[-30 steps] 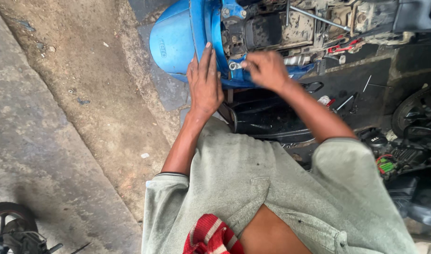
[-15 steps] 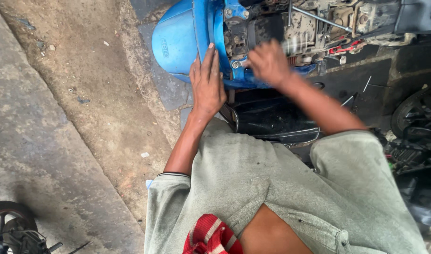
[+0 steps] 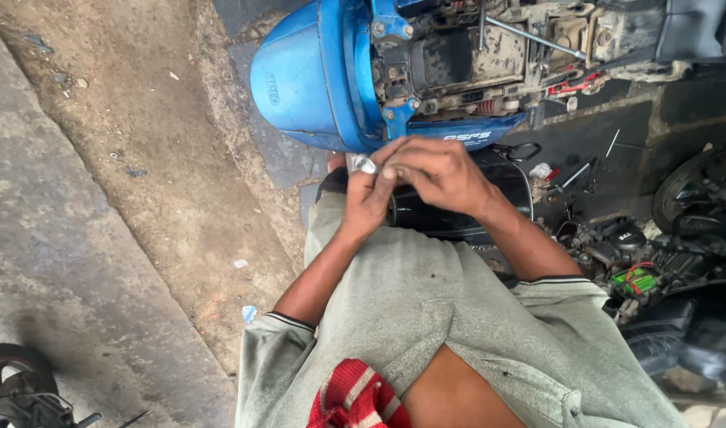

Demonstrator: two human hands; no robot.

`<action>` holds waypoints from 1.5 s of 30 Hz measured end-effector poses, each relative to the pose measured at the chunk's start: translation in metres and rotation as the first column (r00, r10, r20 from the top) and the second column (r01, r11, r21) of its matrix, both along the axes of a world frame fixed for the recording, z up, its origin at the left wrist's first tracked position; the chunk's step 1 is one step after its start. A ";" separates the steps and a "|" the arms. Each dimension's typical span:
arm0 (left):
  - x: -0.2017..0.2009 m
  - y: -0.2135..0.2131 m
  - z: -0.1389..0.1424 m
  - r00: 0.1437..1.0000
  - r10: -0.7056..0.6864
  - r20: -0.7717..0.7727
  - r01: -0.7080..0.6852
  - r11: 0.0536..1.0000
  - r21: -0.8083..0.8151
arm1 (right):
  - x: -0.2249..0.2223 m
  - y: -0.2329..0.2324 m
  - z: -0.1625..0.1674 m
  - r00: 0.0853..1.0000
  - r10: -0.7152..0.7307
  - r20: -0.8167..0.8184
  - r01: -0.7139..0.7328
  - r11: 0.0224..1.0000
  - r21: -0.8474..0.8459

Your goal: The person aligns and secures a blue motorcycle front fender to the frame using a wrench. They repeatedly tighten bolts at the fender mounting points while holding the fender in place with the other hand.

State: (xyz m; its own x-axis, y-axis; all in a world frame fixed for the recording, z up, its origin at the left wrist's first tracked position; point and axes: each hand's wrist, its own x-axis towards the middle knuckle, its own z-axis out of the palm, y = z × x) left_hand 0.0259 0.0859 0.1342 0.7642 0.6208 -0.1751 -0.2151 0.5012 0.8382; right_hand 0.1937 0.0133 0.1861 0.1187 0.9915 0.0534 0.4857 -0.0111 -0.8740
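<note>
Head view, roadside repair | left hand (image 3: 368,198) pinches a small silvery part (image 3: 365,165) at its fingertips | right hand (image 3: 436,170) curls over from the right, fingertips touching the same part — grip closed, hold unclear | part sits just below the blue scooter tail (image 3: 315,71) — left hand nearer | long axis too small to tell

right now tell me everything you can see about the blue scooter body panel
The blue panel is a rounded, glossy shell that looks like plastic, dusty and scuffed, at the top of the view. Its open side faces right, where a blue frame edge with bolts meets grimy exposed machinery and a metal rod. A lower blue strip runs right beneath it. The panel hangs over the concrete ground. The left hand and right hand are just below it, apparently not touching.
</note>
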 end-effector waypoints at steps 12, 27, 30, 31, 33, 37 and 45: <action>-0.050 0.031 -0.028 0.947 0.290 -0.137 -0.305 0.947 -0.103 | 0.046 0.037 -0.092 0.828 0.137 0.543 -0.192 0.980 0.044; -0.008 0.047 0.003 0.917 0.222 -0.331 -0.202 0.975 0.094 | 0.028 0.035 -0.107 0.893 0.007 0.449 0.051 0.992 -0.117; -0.001 0.040 0.010 0.969 0.195 -0.152 -0.201 0.979 -0.023 | 0.022 0.034 -0.103 0.899 -0.086 0.430 0.150 0.982 -0.117; 0.004 0.038 0.009 0.975 0.201 -0.096 -0.207 0.977 -0.052 | 0.023 0.034 -0.100 0.886 -0.053 0.461 0.114 0.988 -0.106; 0.012 0.039 0.003 0.968 0.232 -0.097 -0.242 0.965 -0.100 | 0.024 0.035 -0.092 0.856 0.016 0.517 0.031 0.996 -0.084; 0.013 0.050 -0.005 0.949 0.295 -0.115 -0.313 0.928 -0.200 | 0.032 0.043 -0.065 0.787 0.125 0.604 -0.123 0.991 -0.045; 0.036 0.057 0.006 0.969 0.233 0.078 -0.233 0.972 -0.010 | -0.010 0.032 -0.045 0.943 -0.294 -0.158 0.271 0.951 -0.151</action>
State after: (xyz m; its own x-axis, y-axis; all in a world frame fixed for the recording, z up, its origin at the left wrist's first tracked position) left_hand 0.0621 0.1430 0.1406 0.6098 0.7833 -0.1212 -0.3910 0.4303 0.8136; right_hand 0.1840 0.0449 0.1406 0.3911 0.9130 -0.1165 0.2851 -0.2405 -0.9278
